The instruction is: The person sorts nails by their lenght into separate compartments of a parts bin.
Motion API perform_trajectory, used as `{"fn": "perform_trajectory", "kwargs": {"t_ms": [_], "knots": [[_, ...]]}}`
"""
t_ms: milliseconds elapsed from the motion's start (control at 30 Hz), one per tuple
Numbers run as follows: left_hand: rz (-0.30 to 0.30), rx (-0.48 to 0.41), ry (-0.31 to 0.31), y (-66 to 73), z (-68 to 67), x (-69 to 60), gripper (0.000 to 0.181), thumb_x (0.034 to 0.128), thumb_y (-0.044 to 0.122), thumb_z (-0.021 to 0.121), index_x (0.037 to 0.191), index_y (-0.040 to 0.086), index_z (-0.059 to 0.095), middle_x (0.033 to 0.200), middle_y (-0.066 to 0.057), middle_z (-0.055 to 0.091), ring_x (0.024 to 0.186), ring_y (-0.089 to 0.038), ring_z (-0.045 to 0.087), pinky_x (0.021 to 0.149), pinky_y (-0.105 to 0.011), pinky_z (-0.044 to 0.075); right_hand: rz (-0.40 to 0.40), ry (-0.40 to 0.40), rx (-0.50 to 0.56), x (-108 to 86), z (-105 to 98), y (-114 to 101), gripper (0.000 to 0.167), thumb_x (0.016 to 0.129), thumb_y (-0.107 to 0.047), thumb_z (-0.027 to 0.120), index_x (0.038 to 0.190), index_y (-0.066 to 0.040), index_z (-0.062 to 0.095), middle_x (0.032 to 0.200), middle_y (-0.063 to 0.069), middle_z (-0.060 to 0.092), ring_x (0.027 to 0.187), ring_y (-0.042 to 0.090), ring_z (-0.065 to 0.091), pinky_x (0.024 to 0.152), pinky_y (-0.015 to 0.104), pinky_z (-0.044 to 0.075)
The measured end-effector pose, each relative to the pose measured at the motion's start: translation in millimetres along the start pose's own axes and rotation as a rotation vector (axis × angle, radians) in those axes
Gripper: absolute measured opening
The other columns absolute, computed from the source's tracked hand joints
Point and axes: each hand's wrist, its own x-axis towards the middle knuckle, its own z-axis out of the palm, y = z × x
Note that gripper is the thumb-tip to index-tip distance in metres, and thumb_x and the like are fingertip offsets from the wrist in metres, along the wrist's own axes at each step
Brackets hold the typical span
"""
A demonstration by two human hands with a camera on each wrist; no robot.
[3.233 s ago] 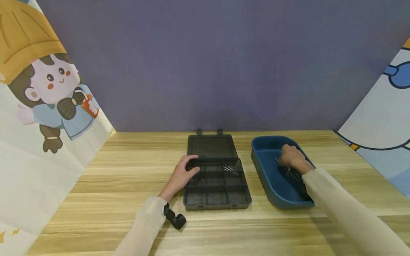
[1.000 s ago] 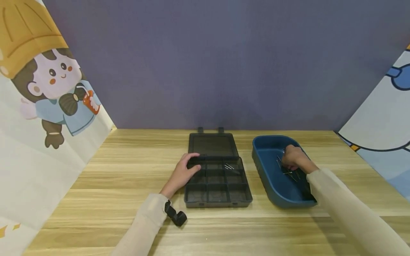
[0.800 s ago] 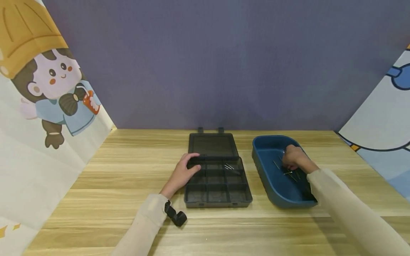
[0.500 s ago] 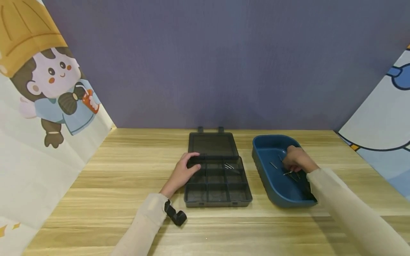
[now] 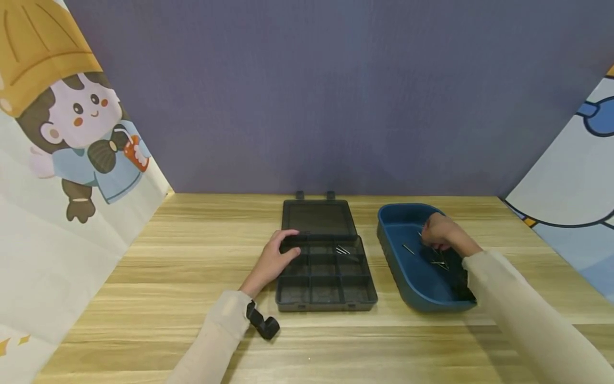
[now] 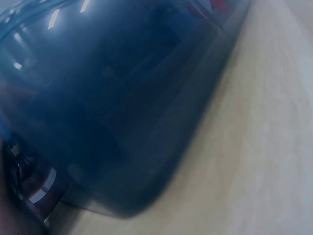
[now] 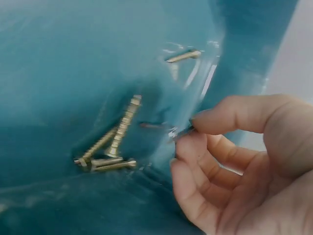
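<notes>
My right hand (image 5: pixel 441 233) reaches into the blue plastic bin (image 5: pixel 403 280). In the right wrist view its thumb and index finger pinch a thin, dark metal nail (image 7: pixel 184 132), mostly hidden by the fingertips. Several brass screws (image 7: pixel 126 122) lie crossed on the bin floor beside the hand, and one more screw (image 7: pixel 184 56) lies apart near the wall. My left hand (image 5: pixel 272 261) rests at the left edge of the grey compartment box (image 5: pixel 326 308), thumb and index finger spread over its rim. Several silver nails (image 5: pixel 342 250) lie in its back right compartment.
The box's hinged lid (image 5: pixel 317 216) lies folded back toward the purple-grey partition (image 5: pixel 336 106). Wooden table surface (image 5: pixel 192 234) surrounds both containers. The bin stands a short gap to the right of the box. A black wrist strap mount (image 5: pixel 263 321) sits on my left wrist.
My right hand shifts slightly up and right within the bin. One screw, nearer the hand before, now lies farther left on the bin floor. My left hand and the box stay put.
</notes>
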Motion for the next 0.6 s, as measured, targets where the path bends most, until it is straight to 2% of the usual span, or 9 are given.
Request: {"fn": "perform_trajectory", "kwargs": {"t_ms": [233, 433, 600], "knots": [[-0.01, 0.018, 0.001, 0.3, -0.7, -0.4, 0.044, 0.0907, 0.014, 0.061, 0.133, 0.007, 0.052, 0.139, -0.015, 0.045, 0.138, -0.035, 0.033, 0.111, -0.057, 0.025, -0.07, -0.008, 0.086, -5.9, -9.8, -7.8, 0.018, 0.078, -0.003, 0.05, 0.062, -0.009, 0.053, 0.053, -0.004, 0.045, 0.048, 0.009, 0.045, 0.045, 0.024, 0.042], [-0.006, 0.033, 0.006, -1.2, -0.4, -0.4, 0.044, 0.0901, 0.013, 0.061, 0.133, 0.007, 0.052, 0.137, -0.016, 0.046, 0.137, -0.036, 0.034, 0.11, -0.058, 0.026, -0.08, -0.01, 0.132, -12.6, -17.3, -17.5, 0.003, 0.075, 0.0, 0.054, 0.073, -0.001, 0.055, 0.059, -0.002, 0.045, 0.052, 0.01, 0.045, 0.049, 0.025, 0.043], [-0.008, 0.037, 0.001, -0.6, -0.1, -0.6, 0.045, 0.09, 0.014, 0.061, 0.133, 0.006, 0.052, 0.138, -0.016, 0.046, 0.138, -0.036, 0.033, 0.11, -0.058, 0.026, -0.104, 0.016, 0.16, -18.7, -21.0, -23.8, 0.005, 0.071, 0.002, 0.056, 0.075, 0.0, 0.057, 0.06, -0.002, 0.046, 0.052, 0.01, 0.045, 0.048, 0.024, 0.041]]}}
